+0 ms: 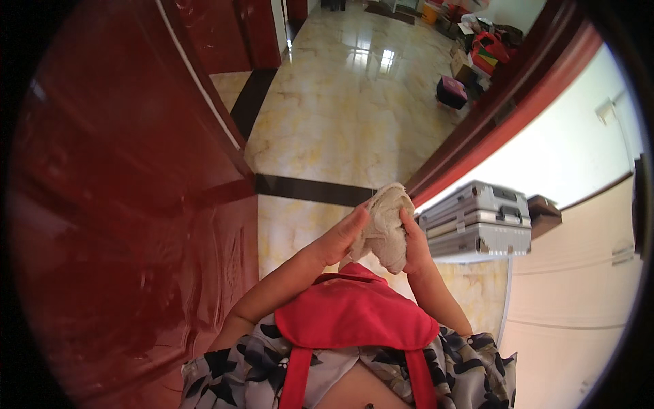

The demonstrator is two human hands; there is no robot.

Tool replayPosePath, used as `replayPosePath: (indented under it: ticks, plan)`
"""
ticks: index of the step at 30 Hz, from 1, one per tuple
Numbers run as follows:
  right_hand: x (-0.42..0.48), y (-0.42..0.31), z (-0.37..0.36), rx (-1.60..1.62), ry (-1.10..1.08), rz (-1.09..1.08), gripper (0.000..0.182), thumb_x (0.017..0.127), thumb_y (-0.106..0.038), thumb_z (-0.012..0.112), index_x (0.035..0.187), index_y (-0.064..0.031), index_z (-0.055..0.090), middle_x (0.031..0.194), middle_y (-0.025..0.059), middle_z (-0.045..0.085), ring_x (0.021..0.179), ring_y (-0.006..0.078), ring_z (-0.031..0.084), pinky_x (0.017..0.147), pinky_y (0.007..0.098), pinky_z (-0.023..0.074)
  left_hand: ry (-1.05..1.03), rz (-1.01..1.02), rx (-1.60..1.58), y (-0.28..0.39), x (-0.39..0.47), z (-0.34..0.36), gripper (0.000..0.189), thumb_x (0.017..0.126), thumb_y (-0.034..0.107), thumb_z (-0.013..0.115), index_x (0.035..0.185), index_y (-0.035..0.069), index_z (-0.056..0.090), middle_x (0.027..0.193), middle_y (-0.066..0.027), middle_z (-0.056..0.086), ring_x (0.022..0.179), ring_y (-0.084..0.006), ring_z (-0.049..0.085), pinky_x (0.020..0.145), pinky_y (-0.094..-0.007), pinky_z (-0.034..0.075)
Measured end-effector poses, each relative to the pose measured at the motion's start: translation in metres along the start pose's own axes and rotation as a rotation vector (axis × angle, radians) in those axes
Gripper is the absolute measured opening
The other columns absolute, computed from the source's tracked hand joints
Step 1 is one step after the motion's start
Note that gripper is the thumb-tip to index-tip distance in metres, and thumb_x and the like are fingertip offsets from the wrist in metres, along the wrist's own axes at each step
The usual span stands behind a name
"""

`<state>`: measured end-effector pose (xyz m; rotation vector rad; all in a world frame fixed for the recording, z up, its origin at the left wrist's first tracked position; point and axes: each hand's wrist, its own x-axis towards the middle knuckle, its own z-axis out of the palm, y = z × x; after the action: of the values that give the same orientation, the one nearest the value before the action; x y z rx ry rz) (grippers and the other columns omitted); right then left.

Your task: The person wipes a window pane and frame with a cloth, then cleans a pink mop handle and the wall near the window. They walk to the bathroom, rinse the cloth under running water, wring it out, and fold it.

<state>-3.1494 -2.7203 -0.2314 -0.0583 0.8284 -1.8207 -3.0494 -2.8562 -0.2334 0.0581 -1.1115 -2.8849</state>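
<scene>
A crumpled off-white cloth (pixel 383 230) is held up in front of my chest, bunched and folded between both hands. My left hand (pixel 346 232) grips its left side, with the fingers hidden behind the fabric. On the opposite side my right hand (pixel 415 240) holds the cloth, its thumb pressed on the front near the upper edge. Just below the cloth is the red apron (pixel 357 312) that I wear over a patterned top.
A glossy dark-red door (pixel 127 204) stands close on my left. The door frame (pixel 490 122) rises at right. Beside it is a silver suitcase (pixel 475 222), near a pale cabinet (pixel 567 286). Across the marble-look floor (pixel 327 122), a small stool (pixel 451 92) stands by piled bags and boxes (pixel 485 53).
</scene>
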Motion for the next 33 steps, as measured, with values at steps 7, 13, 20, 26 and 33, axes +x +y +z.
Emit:
replayPosePath:
  ticks: [7,13,20,26,33]
  plan:
    - [0.198,-0.152,-0.003,0.028,-0.064,0.075,0.047,0.090,-0.038,0.048,0.120,-0.0016,0.050,0.111,0.0128,0.059,0.103,0.0270,0.057,0.092,0.0387,0.0441,0.099,-0.155,0.047,0.118,0.161,-0.079,0.050,0.095,0.031,0.042,0.136,0.004,0.030,0.125,-0.0063,0.048,0.112,-0.0170,0.048,0.096,-0.0321,0.039]
    - [0.376,-0.254,-0.018,-0.205,-0.195,-0.198,0.042,0.090,-0.031,0.048,0.121,-0.0029,0.050,0.113,0.0128,0.058,0.102,0.0251,0.057,0.088,0.0382,0.0459,0.050,-0.067,-0.326,0.218,0.277,-0.155,0.049,0.096,0.036,0.033,0.132,0.002,0.038,0.131,-0.0119,0.045,0.119,-0.0244,0.046,0.101,-0.0370,0.034]
    - [0.561,-0.325,-0.050,0.275,-0.187,-0.075,0.057,0.090,-0.036,0.044,0.136,-0.0052,0.033,0.131,0.0163,0.044,0.119,0.0296,0.045,0.099,0.0411,0.0369,0.085,-0.020,-0.271,0.310,0.450,-0.261,0.049,0.091,0.027,0.042,0.132,0.000,0.036,0.129,-0.0137,0.047,0.119,-0.0255,0.045,0.103,-0.0402,0.033]
    - [0.660,-0.475,-0.036,0.079,-0.117,-0.440,0.058,0.085,-0.030,0.048,0.136,-0.0053,0.031,0.135,0.0144,0.040,0.121,0.0289,0.043,0.101,0.0424,0.0352,0.002,-0.047,-0.245,0.389,0.628,-0.327,0.060,0.082,0.030,0.058,0.131,0.003,0.037,0.124,-0.0135,0.051,0.110,-0.0257,0.053,0.094,-0.0408,0.043]
    - [0.779,-0.580,-0.095,0.445,0.083,-0.513,0.066,0.087,-0.055,0.036,0.133,-0.0082,0.038,0.137,0.0114,0.040,0.124,0.0276,0.040,0.104,0.0481,0.0273,-0.001,-0.173,-0.325,0.416,0.846,-0.386,0.068,0.080,0.039,0.062,0.132,0.004,0.036,0.123,-0.0139,0.050,0.104,-0.0257,0.056,0.084,-0.0396,0.049]
